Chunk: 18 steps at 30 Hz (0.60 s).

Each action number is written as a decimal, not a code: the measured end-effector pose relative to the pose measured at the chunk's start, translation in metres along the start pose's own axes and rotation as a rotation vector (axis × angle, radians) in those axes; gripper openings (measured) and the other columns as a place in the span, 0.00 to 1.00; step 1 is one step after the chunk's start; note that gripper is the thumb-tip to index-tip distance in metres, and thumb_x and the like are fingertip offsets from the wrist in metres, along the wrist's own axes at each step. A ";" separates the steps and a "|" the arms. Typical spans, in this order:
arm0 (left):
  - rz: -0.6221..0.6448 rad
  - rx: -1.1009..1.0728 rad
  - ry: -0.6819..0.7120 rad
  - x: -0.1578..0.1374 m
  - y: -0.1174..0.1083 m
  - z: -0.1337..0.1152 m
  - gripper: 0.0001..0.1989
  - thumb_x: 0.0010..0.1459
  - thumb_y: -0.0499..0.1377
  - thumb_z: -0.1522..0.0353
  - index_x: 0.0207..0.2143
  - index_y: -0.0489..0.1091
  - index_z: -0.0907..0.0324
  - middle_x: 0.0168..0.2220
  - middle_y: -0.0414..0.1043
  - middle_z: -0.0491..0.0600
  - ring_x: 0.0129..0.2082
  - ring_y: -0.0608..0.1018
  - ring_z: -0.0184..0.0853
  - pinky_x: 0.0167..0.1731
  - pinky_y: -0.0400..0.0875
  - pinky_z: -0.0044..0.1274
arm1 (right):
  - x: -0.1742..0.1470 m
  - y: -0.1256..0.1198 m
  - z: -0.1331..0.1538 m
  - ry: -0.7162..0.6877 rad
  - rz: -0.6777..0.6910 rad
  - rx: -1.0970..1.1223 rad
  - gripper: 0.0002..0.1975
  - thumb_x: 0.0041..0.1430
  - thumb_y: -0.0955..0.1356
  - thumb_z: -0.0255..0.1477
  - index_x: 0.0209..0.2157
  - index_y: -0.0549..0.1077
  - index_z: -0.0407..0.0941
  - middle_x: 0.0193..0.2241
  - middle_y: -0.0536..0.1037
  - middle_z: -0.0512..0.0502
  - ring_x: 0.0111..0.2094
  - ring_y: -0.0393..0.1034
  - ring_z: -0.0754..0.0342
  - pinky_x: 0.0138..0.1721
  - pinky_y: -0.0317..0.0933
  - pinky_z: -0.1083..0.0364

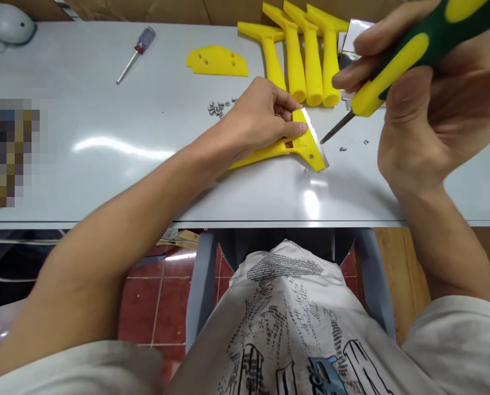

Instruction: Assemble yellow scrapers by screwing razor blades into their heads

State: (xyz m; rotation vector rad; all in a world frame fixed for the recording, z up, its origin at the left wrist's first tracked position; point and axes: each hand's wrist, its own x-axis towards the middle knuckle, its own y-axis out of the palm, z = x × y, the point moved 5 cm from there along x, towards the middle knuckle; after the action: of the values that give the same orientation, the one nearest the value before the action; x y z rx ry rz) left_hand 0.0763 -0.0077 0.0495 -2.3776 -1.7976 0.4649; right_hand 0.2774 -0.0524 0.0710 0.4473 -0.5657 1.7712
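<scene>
In the head view, I am keeping the left hand (259,115) near the middle of the frame, its grip narrow on a yellow scraper (306,147). The thumb is pressing on the scraper's head, the fingers are curling by its far corner, and the handle is running down and left beneath the wrist. A blade (315,130) is lying along the right edge of the head, and a screw head (311,156) is showing in the lower part.

At the upper right, I am having the right hand (423,104) hold a large yellow-and-green screwdriver (405,61), its grip wrapping the handle. The shaft is slanting down and left, the tip sitting by the blade; I cannot tell whether they are touching.

On the table (105,186), loose screws (217,108) are lying just left of the left hand, and one small screw (343,149) is resting right of the blade. Toward the top centre, four yellow handles (314,66) are lying side by side, with a yellow plate (218,63) to their left. A smaller grey-handled screwdriver (145,40) is lying at the upper left.
</scene>
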 end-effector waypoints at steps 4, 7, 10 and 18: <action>0.070 0.088 0.017 -0.006 0.003 -0.007 0.16 0.42 0.81 0.65 0.24 0.76 0.39 0.35 0.82 0.47 0.44 0.83 0.49 0.50 0.78 0.42 | -0.006 0.000 0.027 -0.025 -0.001 -0.097 0.28 0.80 0.77 0.54 0.73 0.77 0.62 0.59 0.87 0.58 0.54 0.89 0.54 0.68 0.88 0.41; 0.041 0.117 0.046 -0.007 0.003 -0.010 0.15 0.45 0.77 0.63 0.19 0.74 0.41 0.30 0.77 0.48 0.37 0.78 0.46 0.46 0.75 0.42 | -0.007 0.003 0.021 0.003 0.014 -0.105 0.35 0.79 0.76 0.58 0.78 0.75 0.59 0.63 0.87 0.55 0.56 0.90 0.52 0.72 0.86 0.38; 0.028 0.123 0.069 -0.007 0.003 -0.011 0.12 0.43 0.76 0.60 0.19 0.75 0.41 0.30 0.77 0.49 0.37 0.78 0.47 0.47 0.75 0.43 | -0.006 0.001 0.011 -0.001 0.018 -0.104 0.39 0.79 0.76 0.59 0.80 0.71 0.58 0.63 0.87 0.53 0.57 0.89 0.52 0.73 0.86 0.38; 0.158 0.074 0.035 -0.007 0.005 -0.011 0.20 0.42 0.81 0.68 0.19 0.73 0.37 0.26 0.71 0.45 0.37 0.78 0.47 0.47 0.75 0.42 | -0.009 -0.004 0.010 -0.018 -0.007 -0.136 0.37 0.80 0.76 0.57 0.80 0.74 0.60 0.62 0.86 0.54 0.56 0.90 0.51 0.72 0.87 0.38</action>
State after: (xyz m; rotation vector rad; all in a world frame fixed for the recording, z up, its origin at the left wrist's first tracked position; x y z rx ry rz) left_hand 0.0826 -0.0143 0.0599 -2.4706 -1.5570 0.4949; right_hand 0.2833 -0.0641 0.0744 0.3704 -0.6921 1.7111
